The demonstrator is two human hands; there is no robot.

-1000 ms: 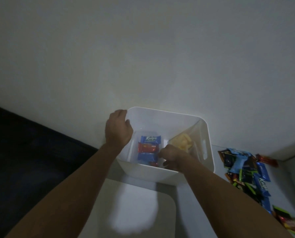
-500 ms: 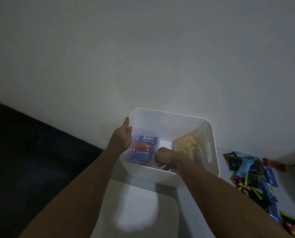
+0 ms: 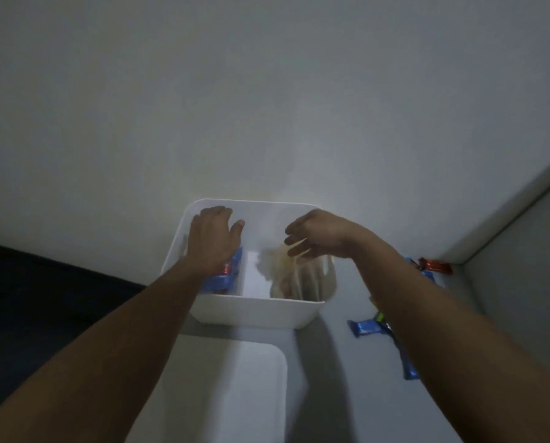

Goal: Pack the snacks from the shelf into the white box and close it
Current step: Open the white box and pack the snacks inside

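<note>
The white box [image 3: 257, 310] stands open against the wall. Blue and red snack packets [image 3: 227, 276] lie at its left side, and a pale bag of yellowish snacks [image 3: 283, 270] leans at its right. My left hand [image 3: 211, 241] lies flat over the box's left rim, fingers spread, partly covering the blue packets. My right hand [image 3: 315, 233] hovers over the box's right half, fingers apart and holding nothing, just above the pale bag. Loose snack packets [image 3: 368, 327] lie on the shelf to the right, partly hidden by my right forearm.
The box's white lid [image 3: 235, 388] lies flat in front of the box. A red packet [image 3: 435, 266] sits near the shelf's back right corner. A side wall [image 3: 523, 251] closes the right. A dark area [image 3: 43, 298] lies to the left.
My right hand came up out of the box and opened above it. My left hand shifted from the left wall onto the rim. The view swung, so the snack pile sits behind my right arm.
</note>
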